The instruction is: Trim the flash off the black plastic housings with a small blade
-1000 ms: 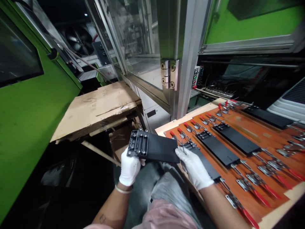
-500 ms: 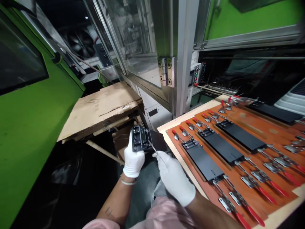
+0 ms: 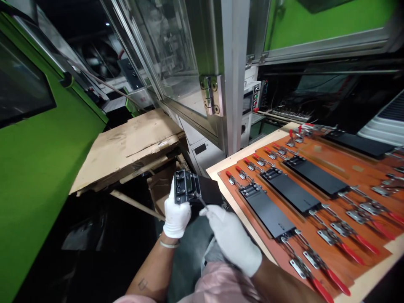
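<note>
White-gloved, my left hand (image 3: 177, 215) grips a black part (image 3: 206, 189) by its near left end, which has a framed, compartment-like section. The flat dark end of the part points right. My right hand (image 3: 232, 235), also in a white glove, is closed on a thin metal tool (image 3: 202, 201). The tool's tip lies at the edge of the framed section, where contact is too small to tell. To the right, dark flat panels (image 3: 268, 212) lie on an orange board (image 3: 233, 195) between toggle clamps (image 3: 320, 263) with red handles.
A cardboard-covered surface (image 3: 132, 139) stands at the left beside a green machine panel (image 3: 28, 176). An aluminium-framed glass door (image 3: 232, 84) with a hinge rises ahead. A pale wooden table edge (image 3: 217, 168) runs close to my right hand.
The tool's tip has shifted slightly down and left on the black part, and my right hand has moved slightly down. The surroundings have shifted a little left in view.
</note>
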Motion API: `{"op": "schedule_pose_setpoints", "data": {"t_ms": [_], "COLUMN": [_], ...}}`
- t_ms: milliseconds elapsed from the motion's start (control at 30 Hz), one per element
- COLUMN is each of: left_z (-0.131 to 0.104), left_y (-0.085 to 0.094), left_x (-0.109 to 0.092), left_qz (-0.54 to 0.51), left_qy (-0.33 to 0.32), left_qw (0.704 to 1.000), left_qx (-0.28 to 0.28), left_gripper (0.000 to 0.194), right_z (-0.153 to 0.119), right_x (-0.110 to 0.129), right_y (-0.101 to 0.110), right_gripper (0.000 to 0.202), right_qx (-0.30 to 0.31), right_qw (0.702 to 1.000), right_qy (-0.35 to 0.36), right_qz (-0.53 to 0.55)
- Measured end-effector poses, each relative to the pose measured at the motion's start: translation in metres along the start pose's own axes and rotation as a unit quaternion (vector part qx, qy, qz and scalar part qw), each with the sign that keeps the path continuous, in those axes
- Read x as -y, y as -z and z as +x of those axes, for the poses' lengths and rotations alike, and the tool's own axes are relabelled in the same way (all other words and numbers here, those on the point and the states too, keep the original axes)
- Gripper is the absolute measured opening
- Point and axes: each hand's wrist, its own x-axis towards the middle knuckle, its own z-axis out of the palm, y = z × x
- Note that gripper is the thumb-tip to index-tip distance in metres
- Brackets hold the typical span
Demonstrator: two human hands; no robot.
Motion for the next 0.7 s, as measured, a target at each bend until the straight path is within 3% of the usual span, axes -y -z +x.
{"op": "schedule_pose_setpoints", "data": {"t_ms": [67,233,333,500,600,700], "left_z": [0.000,0.001,0.002,0.003,0.005,0.007], "left_y": [-0.001,-0.003,-0.005,-0.007,-0.006,-0.004], "left_x": [0.000,0.002,0.003,-0.001,-0.008,-0.013], "left_qz": [-0.009,-0.002,0.003,0.012,0.044,0.095], "left_qy": [-0.007,0.006,0.001,-0.021,0.008,0.025], "left_qw": [1.000,1.000,1.000,1.000,0.999,0.995], "left_qx": [-0.002,-0.002,-0.001,-0.013,-0.009,-0.008], "left_gripper": [0.067,0.069,0.068,0.067,0.067,0.070], "right_z": [0.002,0.004,0.003,-0.002,-0.008,-0.011], "right_x": [-0.004,-0.001,0.006,0.008,0.003,0.003], "right_y": [0.000,0.000,0.001,-0.001,-0.004,-0.004], "right_gripper": [0.035,0.032,0.033,0.033,0.039,0.040], "right_qx": [-0.027,0.033,0.013,-0.013,-0.038,-0.020], "right_qw": [1.000,0.999,0.999,1.000,0.998,0.996], "right_qy": [-0.013,-0.010,-0.018,-0.011,-0.037,-0.046], "right_qz": [0.001,0.042,0.049,0.005,-0.042,-0.080]}}
